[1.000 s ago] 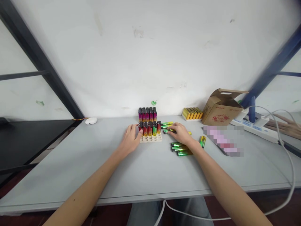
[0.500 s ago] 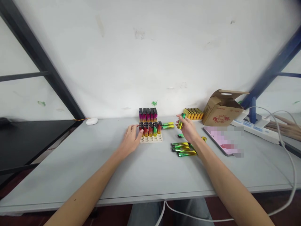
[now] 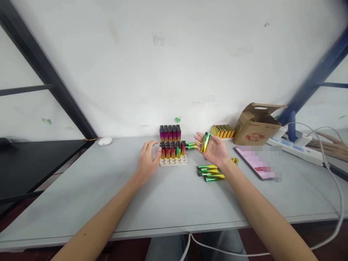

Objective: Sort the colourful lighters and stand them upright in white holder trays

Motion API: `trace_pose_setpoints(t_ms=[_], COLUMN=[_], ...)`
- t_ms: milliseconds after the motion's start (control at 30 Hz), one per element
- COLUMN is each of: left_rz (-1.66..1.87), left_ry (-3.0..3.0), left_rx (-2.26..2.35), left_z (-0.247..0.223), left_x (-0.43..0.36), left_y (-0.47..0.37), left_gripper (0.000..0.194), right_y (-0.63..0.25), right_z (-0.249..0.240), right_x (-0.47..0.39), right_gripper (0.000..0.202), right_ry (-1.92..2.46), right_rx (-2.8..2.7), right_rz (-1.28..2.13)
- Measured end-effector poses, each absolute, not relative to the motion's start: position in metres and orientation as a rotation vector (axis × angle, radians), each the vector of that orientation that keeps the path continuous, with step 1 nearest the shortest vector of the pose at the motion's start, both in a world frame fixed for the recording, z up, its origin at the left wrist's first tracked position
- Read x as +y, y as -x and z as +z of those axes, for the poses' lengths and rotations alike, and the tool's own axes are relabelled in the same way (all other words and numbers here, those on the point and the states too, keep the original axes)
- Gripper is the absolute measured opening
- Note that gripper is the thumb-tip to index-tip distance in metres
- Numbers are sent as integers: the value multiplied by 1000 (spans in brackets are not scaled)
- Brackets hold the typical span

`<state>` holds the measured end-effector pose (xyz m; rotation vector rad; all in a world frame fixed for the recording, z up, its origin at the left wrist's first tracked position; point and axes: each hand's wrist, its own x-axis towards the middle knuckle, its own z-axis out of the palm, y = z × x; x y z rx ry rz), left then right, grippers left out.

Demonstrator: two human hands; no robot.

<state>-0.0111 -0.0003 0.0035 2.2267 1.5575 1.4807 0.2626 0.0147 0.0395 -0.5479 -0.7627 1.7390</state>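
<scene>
A green-and-gold lighter (image 3: 206, 143) lies across the upturned fingers of my right hand (image 3: 216, 150), upright in view with its black top up. Beside the left end of a white holed tray (image 3: 174, 162) is my left hand (image 3: 148, 159), fingers curved and apart, the thumb close to the nearest red lighter (image 3: 163, 151); whether it touches cannot be seen. Rows of red-and-gold lighters stand in the tray, with one green lighter (image 3: 178, 151) in the front row. Several green-and-gold lighters (image 3: 208, 173) lie on the table below my right hand. More lie behind the tray's right end.
A block of purple lighters (image 3: 170, 134) stands behind the tray. Gold cylinders (image 3: 223, 131) stand in a rack by an open cardboard box (image 3: 257, 127). A phone-like slab (image 3: 255, 163), a power strip (image 3: 299, 148) with white cables, and a white case (image 3: 105, 141) also sit on the table.
My right hand has moved left with the lighter and turned palm up, its fingers opening out. My left hand has shifted slightly left, away from the tray's lighters.
</scene>
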Motion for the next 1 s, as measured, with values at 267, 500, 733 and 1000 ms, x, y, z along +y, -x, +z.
trace_pose_setpoints(t_ms=[267, 500, 733, 1000], left_rz=[1118, 766, 768, 1022], left_ry=[-2044, -1646, -1656, -1337], left_rx=[1100, 700, 764, 791], left_z=[16, 12, 14, 26], left_x=[-27, -34, -32, -27], left_y=[-12, -29, -23, -16], left_gripper=[19, 27, 21, 30], right_y=[-230, -205, -208, -230], right_z=[36, 26, 22, 21], right_x=[-11, -34, -29, -2], right_gripper=[47, 43, 44, 52], right_ry=[737, 631, 681, 813], right_rx=[-1481, -1980, -1972, -1447], right_rz=[1091, 732, 820, 1004])
